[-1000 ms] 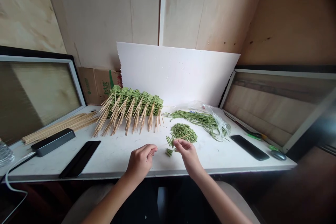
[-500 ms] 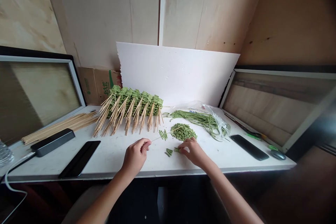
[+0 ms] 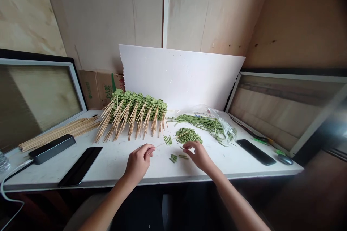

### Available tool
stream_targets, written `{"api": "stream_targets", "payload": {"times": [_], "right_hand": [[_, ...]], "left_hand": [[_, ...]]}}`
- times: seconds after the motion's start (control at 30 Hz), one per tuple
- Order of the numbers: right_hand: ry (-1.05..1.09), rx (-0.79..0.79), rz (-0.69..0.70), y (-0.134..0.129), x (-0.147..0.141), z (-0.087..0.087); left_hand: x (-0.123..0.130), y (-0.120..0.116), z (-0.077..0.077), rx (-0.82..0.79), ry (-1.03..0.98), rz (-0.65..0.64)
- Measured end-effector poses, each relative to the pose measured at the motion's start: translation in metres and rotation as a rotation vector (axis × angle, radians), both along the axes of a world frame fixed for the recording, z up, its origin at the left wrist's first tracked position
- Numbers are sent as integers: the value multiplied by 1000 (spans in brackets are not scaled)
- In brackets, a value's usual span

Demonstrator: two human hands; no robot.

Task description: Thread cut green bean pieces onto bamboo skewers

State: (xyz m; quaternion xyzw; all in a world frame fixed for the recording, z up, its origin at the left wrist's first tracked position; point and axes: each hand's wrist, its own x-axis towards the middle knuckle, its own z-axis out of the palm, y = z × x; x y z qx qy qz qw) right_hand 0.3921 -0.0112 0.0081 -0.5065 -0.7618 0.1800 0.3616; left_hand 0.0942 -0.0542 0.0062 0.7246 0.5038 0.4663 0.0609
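Here, along the tabletop (image 3: 116, 168), loose sticks (image 3: 59, 131), a black box (image 3: 52, 148) and a phone (image 3: 80, 166) precede the stacked skewers (image 3: 138, 106), then a heap of cut beans (image 3: 187, 135), long beans (image 3: 202, 121) by clear plastic (image 3: 229, 130), and a mouse (image 3: 285, 159). The left hand (image 3: 139, 160), knuckles up, pinches a skewer (image 3: 160, 145) threaded with bean pieces (image 3: 167, 140); the right hand (image 3: 199, 155), bent inward, pinches a short piece (image 3: 181, 147) before the heap's near edge.

I grip one skewer (image 3: 160, 145) at centre. I count two framed panes, far left (image 3: 40, 94) and far right (image 3: 284, 104); two black slabs, lower left (image 3: 80, 166) and lower right (image 3: 256, 152); one mouse (image 3: 285, 159), lower right; one white board (image 3: 181, 75), centre. Cut beans (image 3: 188, 135) crowd too closely to count.
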Motion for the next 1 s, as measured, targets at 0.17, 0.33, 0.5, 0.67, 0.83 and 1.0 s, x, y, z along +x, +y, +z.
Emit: {"api": "stream_targets", "payload": {"times": [0.17,0.33,0.5,0.67,0.83,1.0], "right_hand": [[515,-244,72,0,7,21],[826,-346,171,-2,10,32],[873,-312,120,-3,6,34],[936,-306,152,-6,0,37],[962,-317,164,-10,-5,40],[968,-320,177,-14,-8,45]], "left_hand": [[-2,-1,4,36,-37,-31],[-2,-4,5,78,-22,-53],[1,-6,8,103,10,-51],[3,-7,8,118,18,-57],[2,-7,5,118,26,-66],[2,-7,5,109,37,-68]]}}
